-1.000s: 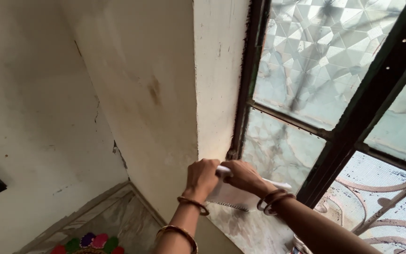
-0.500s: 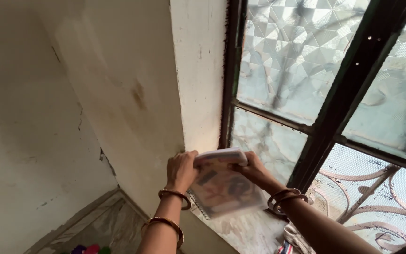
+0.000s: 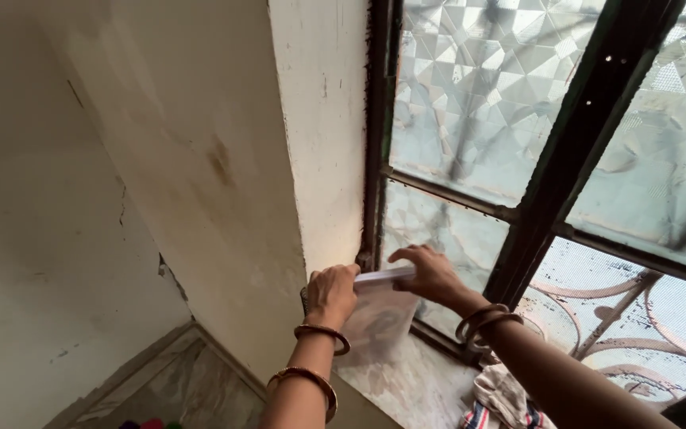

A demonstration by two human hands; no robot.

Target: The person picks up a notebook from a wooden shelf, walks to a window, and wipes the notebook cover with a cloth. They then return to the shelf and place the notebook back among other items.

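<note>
A spiral-bound notebook (image 3: 376, 318) with a pale picture cover stands nearly upright on the stone window sill (image 3: 414, 385), close to the wall corner. My left hand (image 3: 332, 292) grips its top left edge. My right hand (image 3: 432, 274) rests fingers on its top right edge. Both wrists wear bangles.
A dark-framed window (image 3: 553, 183) with patterned frosted glass rises behind the sill. A stained cream wall (image 3: 224, 175) stands at the left. A crumpled striped cloth (image 3: 502, 401) lies on the sill at the lower right. Marble floor (image 3: 160, 389) shows below.
The notebook was lifted and tilted flat half a second ago; now it stands upright against the corner. The view has shifted slightly rightward.
</note>
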